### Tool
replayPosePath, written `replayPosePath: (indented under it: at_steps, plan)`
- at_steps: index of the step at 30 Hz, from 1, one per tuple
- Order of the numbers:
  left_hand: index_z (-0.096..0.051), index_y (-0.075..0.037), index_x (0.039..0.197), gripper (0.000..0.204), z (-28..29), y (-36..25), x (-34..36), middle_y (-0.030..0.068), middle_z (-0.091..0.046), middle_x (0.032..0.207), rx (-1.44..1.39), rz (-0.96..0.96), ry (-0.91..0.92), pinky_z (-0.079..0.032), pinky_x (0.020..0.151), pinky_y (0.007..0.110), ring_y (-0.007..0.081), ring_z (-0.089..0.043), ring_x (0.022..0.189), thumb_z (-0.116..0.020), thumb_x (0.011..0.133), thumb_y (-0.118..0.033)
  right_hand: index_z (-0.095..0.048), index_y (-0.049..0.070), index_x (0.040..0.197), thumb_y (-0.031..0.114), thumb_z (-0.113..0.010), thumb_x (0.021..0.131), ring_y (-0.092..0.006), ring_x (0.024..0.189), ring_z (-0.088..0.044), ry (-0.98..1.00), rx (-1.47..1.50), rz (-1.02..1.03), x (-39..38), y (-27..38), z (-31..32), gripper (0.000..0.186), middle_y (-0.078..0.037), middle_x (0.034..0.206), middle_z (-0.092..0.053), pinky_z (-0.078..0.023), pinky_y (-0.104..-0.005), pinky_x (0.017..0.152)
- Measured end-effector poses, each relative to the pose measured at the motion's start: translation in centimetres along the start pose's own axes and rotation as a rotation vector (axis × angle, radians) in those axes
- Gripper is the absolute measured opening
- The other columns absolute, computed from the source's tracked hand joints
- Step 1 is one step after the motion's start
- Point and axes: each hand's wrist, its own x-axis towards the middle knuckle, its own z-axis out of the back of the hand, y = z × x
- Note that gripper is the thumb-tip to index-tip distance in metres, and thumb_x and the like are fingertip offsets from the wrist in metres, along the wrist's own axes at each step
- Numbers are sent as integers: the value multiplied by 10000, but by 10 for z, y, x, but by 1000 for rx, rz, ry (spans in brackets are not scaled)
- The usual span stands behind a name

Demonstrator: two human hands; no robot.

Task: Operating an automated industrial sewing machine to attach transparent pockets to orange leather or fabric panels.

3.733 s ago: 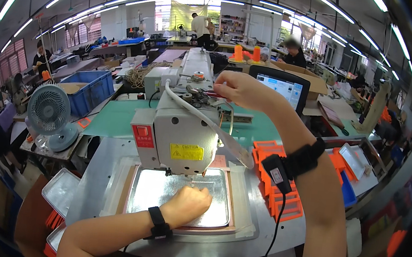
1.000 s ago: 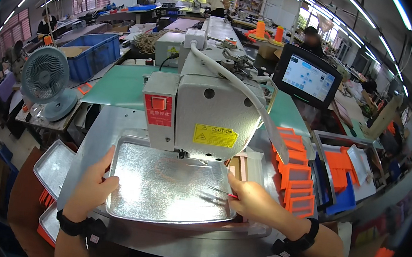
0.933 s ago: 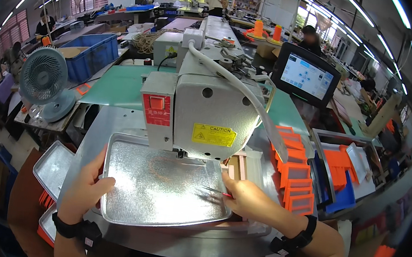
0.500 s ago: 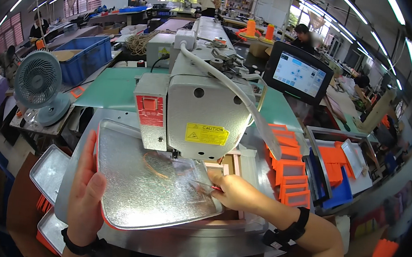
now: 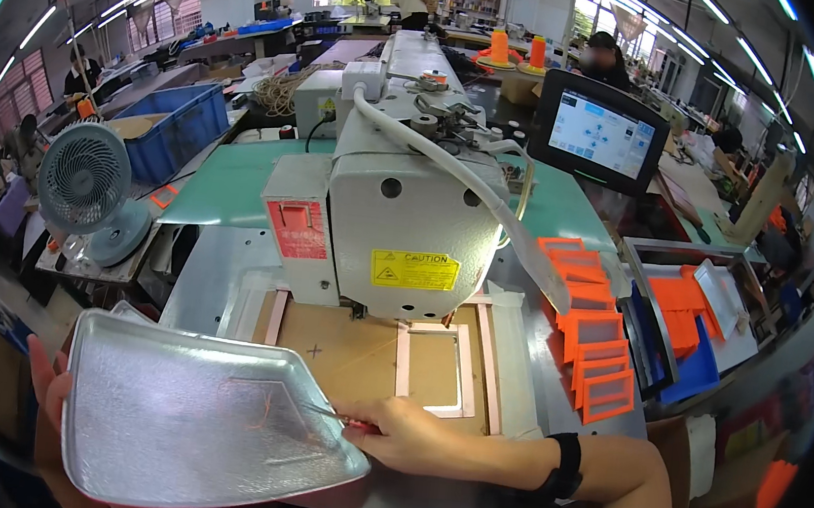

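Note:
My left hand [image 5: 52,405] grips the left edge of a silver, foil-like panel [image 5: 172,408] with rounded corners, its fingers partly hidden behind it. The panel is tilted at the front left, off the sewing machine's bed. My right hand [image 5: 412,438] is closed around red-handled thread snips [image 5: 361,427], their thin metal blades pointing left over the panel's right part. Loose orange thread [image 5: 265,410] lies on the silver face. Behind my hands, a brown board with pale pink strips [image 5: 402,363] lies under the head of the sewing machine [image 5: 410,225].
Orange-edged rectangular pieces [image 5: 604,364] lie in an overlapping row on the right. Beyond them stands a metal-rimmed frame [image 5: 653,320] with more orange pieces. A control screen [image 5: 598,135] is at the back right. A fan [image 5: 86,176] and a blue crate [image 5: 176,136] stand left.
The silver panel has come away from under the machine head, toward me and to the left, uncovering the board. Both hands moved with it, the snips still in the right.

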Motion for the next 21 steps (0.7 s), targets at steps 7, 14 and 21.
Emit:
replayPosePath:
  at_steps: [7,14,21]
  plan:
    - [-450,-117,880,332,44,5,-11,-15,-453,792,214,-312,-275,-442,905,312,118,-499,676,-630,940,-389,-510,12,1385,195,-510,1026,-80,605,-486,106,519,-130,4,30,14,403,24,775,-597,-415,-242,584]
    - [-526,-5,1264,604,51,29,-6,55,-614,1200,150,-180,-481,-468,965,323,166,-586,1123,-692,900,-458,-463,21,1408,166,-633,955,-129,684,-522,-107,-115,55,30,18,-4,505,-62,821,-576,-461,-281,658]
    - [-574,-26,1181,468,80,50,-13,56,-647,1153,-53,-19,-551,-492,934,319,151,-618,1063,-681,921,-400,-597,90,1241,375,-567,948,-363,877,-664,35,-679,64,47,9,3,410,-156,951,-690,-520,-468,732]
